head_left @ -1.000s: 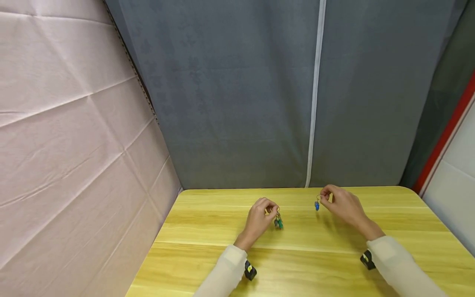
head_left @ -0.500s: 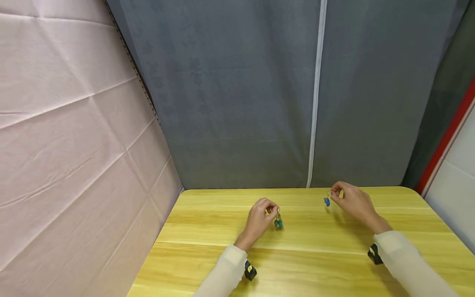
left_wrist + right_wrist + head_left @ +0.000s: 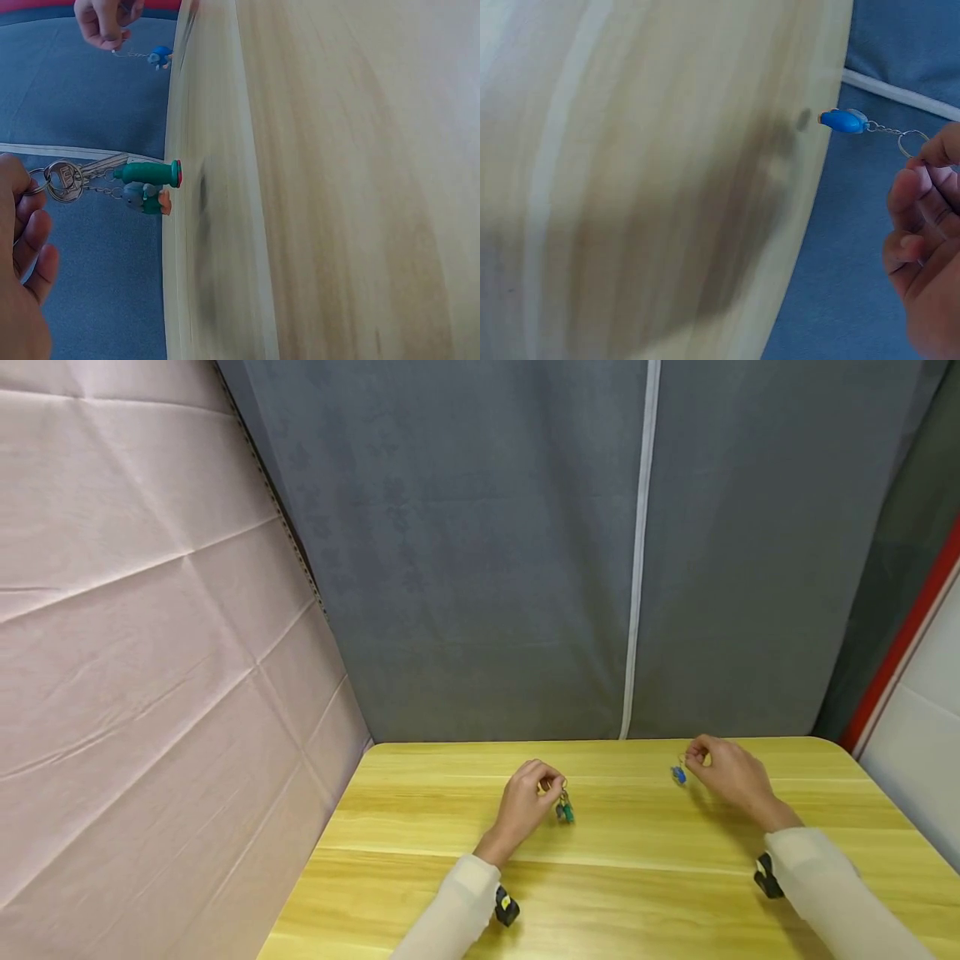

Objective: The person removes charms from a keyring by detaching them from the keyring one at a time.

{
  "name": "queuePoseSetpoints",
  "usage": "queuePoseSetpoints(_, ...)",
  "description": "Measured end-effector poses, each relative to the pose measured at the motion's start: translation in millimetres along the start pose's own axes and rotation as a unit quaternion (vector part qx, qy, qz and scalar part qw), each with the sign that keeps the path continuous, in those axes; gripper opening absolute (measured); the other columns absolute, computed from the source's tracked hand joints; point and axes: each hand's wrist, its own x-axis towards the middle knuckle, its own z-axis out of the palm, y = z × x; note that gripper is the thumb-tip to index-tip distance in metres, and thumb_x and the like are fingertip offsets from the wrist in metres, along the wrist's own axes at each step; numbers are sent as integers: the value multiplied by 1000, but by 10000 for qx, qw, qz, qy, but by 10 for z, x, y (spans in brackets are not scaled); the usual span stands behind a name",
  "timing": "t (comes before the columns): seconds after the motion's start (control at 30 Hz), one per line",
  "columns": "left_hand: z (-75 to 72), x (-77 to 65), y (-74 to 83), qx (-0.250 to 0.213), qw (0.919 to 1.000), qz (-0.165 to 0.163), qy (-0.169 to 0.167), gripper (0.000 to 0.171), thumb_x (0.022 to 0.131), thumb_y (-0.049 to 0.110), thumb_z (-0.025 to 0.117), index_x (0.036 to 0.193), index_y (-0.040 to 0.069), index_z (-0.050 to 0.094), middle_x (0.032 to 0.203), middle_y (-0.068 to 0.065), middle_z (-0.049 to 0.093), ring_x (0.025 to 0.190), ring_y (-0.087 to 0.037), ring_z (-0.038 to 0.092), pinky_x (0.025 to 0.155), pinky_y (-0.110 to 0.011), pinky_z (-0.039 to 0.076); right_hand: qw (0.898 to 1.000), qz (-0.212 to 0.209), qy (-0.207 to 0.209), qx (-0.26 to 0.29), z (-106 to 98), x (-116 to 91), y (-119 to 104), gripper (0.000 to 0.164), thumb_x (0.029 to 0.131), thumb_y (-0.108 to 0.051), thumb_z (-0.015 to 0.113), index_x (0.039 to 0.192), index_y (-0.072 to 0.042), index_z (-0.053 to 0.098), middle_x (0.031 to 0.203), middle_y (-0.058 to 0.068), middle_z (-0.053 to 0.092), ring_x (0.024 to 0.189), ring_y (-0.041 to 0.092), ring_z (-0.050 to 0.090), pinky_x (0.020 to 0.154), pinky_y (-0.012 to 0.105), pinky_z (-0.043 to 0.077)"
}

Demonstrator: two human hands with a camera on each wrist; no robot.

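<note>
My left hand (image 3: pixel 522 797) pinches a metal key ring (image 3: pixel 64 180) between thumb and finger. From that ring hang a silver key (image 3: pixel 105 163), a green tube-shaped charm (image 3: pixel 146 174) and a small grey-green figure charm (image 3: pixel 142 197), all held over the table. Farther to the right, my right hand (image 3: pixel 735 772) pinches the ring of a blue figure keychain (image 3: pixel 844 121). The keychain dangles on a short chain close over the table, its shadow on the wood nearby.
The light wooden table (image 3: pixel 450 893) spreads beneath both hands. A grey curtain (image 3: pixel 480 568) with a pale vertical strip stands behind its far edge. Pink cloth (image 3: pixel 150 652) covers the left side, and a white panel with a red edge (image 3: pixel 900 647) stands at the right.
My right hand has moved to the right with the blue keychain, then dipped slightly lower. The left hand with its key ring stays nearly still.
</note>
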Motion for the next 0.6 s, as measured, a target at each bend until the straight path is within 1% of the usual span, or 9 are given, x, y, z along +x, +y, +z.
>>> queuePoseSetpoints(0.13, 4, 4, -3, -3, 10000, -5, 17, 7, 102, 14, 73, 97, 13, 77, 90, 1, 71, 80, -9, 62, 70, -13, 51, 9999, 116, -73, 8, 34, -39, 92, 12, 100, -20, 65, 101, -9, 70, 92, 5, 71, 67, 14, 51, 55, 31, 39)
queuePoseSetpoints(0.27, 7, 4, 2, 0, 10000, 26, 42, 6, 101, 14, 73, 96, 13, 77, 90, 1, 71, 79, -8, 62, 70, -13, 51, 9997, 241, -96, 4, 42, -71, 179, 12, 101, -19, 64, 102, -8, 70, 93, 7, 71, 68, 15, 52, 56, 31, 40)
queuePoseSetpoints(0.4, 6, 3, 8, -17, 10000, 15, 46, 7, 102, 15, 73, 96, 13, 77, 90, 1, 71, 79, -7, 61, 69, -13, 50, 9996, 287, -86, -18, 17, -83, 216, 13, 101, -18, 62, 103, -8, 70, 95, 8, 72, 69, 15, 53, 56, 31, 40)
queuePoseSetpoints(0.6, 13, -6, -3, -13, 10000, 58, 72, 6, 101, 14, 74, 96, 13, 77, 89, 2, 71, 79, -6, 61, 69, -13, 51, 9991, 401, -113, -59, -12, -102, 240, 12, 100, -17, 63, 102, -7, 68, 93, 9, 71, 70, 17, 54, 57, 32, 40)
